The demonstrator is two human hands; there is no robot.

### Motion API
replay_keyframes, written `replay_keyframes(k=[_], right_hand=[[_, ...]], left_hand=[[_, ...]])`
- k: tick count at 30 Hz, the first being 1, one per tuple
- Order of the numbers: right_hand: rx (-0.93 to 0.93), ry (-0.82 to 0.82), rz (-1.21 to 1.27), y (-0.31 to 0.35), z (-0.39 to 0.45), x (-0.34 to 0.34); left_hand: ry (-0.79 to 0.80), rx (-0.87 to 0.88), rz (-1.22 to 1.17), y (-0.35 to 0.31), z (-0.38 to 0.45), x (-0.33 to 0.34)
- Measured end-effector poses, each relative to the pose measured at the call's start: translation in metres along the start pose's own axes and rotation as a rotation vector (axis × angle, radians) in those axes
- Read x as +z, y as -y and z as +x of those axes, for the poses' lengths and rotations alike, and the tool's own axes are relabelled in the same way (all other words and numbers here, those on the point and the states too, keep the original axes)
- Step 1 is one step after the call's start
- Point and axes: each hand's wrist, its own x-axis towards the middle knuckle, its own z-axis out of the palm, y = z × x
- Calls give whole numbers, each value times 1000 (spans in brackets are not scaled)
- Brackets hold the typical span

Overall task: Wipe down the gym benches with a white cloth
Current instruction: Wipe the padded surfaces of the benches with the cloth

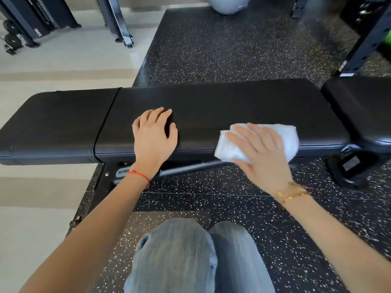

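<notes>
While flat fingers (243, 134) press it, fluffy white cloth (283, 136) (folded) covers smooth bench (211, 102).

Black padded counter (211, 106), white cloth (283, 134) at 3 o'clock, black floor mat (232, 49) speckled with white, cream tiled floor (63, 66) banded in beige at 9 o'clock, red string (139, 176), gold bracelet (294, 192), faded blue jeans (179, 261) at 6 o'clock

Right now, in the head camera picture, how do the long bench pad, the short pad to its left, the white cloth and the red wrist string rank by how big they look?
1. Long bench pad, largest.
2. Short pad at its left end.
3. White cloth, partly covered by the right hand, so its full size is unsure.
4. Red wrist string, smallest.
</notes>
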Motion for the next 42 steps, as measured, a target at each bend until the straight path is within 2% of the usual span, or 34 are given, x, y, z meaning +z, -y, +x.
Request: replay_keyframes(k=[3,5,8,11,13,18,20,22,27,33,36,42], right_hand=[[-65,-17,28,53,28,5],[-106,3,52,65,35,7],[-122,38,74,30,15,4],[31,47,79,-21,-13,-3],[74,37,88,-23,-13,-6],[-69,35,104,57,32,3],[-119,45,124,68,40,4],[-149,43,127,50,28,3],[-2,27,134,-27,-15,-4],[-94,1,115,40,25,4],[-155,24,123,23,17,3],[78,29,104,-71,-37,-10]], left_hand=[[0,0,2,0,-1,-1],[4,5,8,2,-1,-2],[5,6,3,2,-1,-3],[8,1,9,1,-2,-3],[3,2,22,0,-2,-2],[18,2,25,-1,-2,-2],[24,7,26,0,-2,-3],[26,8,20,1,-2,-4],[12,7,12,-1,-3,-4],[41,-1,29,-2,-3,-4],[69,-28,16,-5,-1,-7],[96,90,8,-45,2,-1]])
